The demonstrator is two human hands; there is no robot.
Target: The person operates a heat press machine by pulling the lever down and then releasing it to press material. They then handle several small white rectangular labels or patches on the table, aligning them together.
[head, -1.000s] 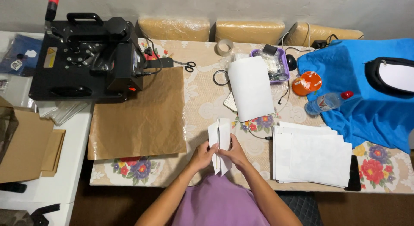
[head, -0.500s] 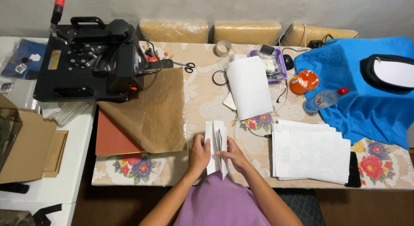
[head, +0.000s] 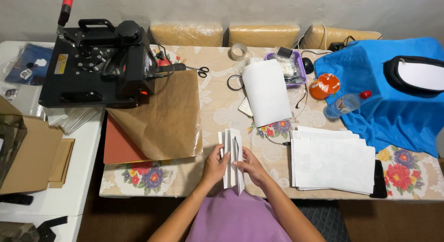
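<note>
Since half a second back, the brown paper [head: 162,117] has slid further off the red pad [head: 121,147], so more red shows along the left and bottom, and the paper stack [head: 232,159] has settled more upright between the hands.

Looks to me like the squaring-up step: a small bundle of white sheets is being stood on edge and evened out at the front of the tabletop [head: 217,110], right in front of the person, between the red pad and the big pile of white sheets [head: 333,161].

Left hand [head: 213,167] wraps the left side of the stack, thumb on the face and fingers behind, so it's gripping the sheets. Right hand [head: 249,167] comes in from the right with fingertips pinching the near edge; one sheet seems a bit lifted, like it's being thumbed apart.

My guess is the next move needs a light, even squeeze so the sheets don't fan out or slip off the tabletop edge. Both forearms angle in from below, elbows out, wrists close together.

Heat press [head: 99,66] sits well apart at the back left.
</note>
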